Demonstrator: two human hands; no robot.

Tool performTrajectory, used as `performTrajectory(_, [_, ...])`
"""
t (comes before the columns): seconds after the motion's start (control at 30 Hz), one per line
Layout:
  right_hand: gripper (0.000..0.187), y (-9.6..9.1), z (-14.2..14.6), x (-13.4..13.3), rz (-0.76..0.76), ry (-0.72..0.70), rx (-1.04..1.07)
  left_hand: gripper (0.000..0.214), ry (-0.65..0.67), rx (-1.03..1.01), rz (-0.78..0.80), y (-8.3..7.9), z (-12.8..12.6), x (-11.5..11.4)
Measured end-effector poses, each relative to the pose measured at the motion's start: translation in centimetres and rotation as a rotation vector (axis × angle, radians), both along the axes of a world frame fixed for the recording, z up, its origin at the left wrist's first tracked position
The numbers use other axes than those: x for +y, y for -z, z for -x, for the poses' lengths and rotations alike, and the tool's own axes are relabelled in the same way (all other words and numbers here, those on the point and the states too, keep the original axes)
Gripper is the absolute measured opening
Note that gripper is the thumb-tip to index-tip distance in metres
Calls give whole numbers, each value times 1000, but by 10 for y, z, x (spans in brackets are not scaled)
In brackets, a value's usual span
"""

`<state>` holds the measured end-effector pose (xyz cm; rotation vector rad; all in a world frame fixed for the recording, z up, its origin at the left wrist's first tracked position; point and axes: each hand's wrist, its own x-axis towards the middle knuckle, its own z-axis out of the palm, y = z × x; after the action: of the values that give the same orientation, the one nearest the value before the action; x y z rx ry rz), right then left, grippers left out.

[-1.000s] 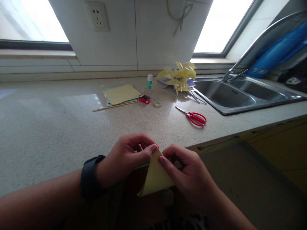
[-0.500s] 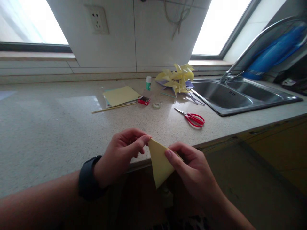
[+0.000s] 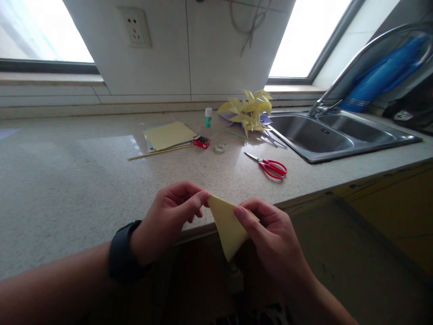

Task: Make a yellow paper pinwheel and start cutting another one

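A folded yellow sheet of paper [image 3: 227, 225], shaped like a triangle with its tip pointing down, hangs between both hands in front of the counter's edge. My left hand [image 3: 177, 216], with a dark watch band [image 3: 125, 253] at the wrist, pinches its upper left corner between thumb and fingertips. Along the upper right edge, my right hand [image 3: 269, 234] grips the paper, thumb in front and fingers behind. Red-handled scissors [image 3: 269, 166] lie on the counter beyond the right hand, blades toward the left.
On the speckled counter [image 3: 77, 189] lie stacked yellow paper [image 3: 171, 134], a thin stick [image 3: 158, 152], a red box [image 3: 202, 142], a tape roll [image 3: 220, 148] and a glue stick [image 3: 208, 118]. Yellow paper pinwheels [image 3: 250, 110] sit beside the steel sink [image 3: 311, 135].
The paper's lower tip has swung slightly right and up, and the sheet bends a little more. Both hands keep their grip. The view has shifted slightly.
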<state>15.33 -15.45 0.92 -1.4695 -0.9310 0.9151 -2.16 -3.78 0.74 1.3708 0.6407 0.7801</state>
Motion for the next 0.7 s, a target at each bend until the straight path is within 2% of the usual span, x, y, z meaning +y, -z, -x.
performTrajectory(0.57, [35,-4,1,1,8,-17,-36,20,14,36,20,0,0,0])
performTrajectory(0.7, [34,-6,-5,0,18,-34,-126,16,99,86,30,-3,-1,3])
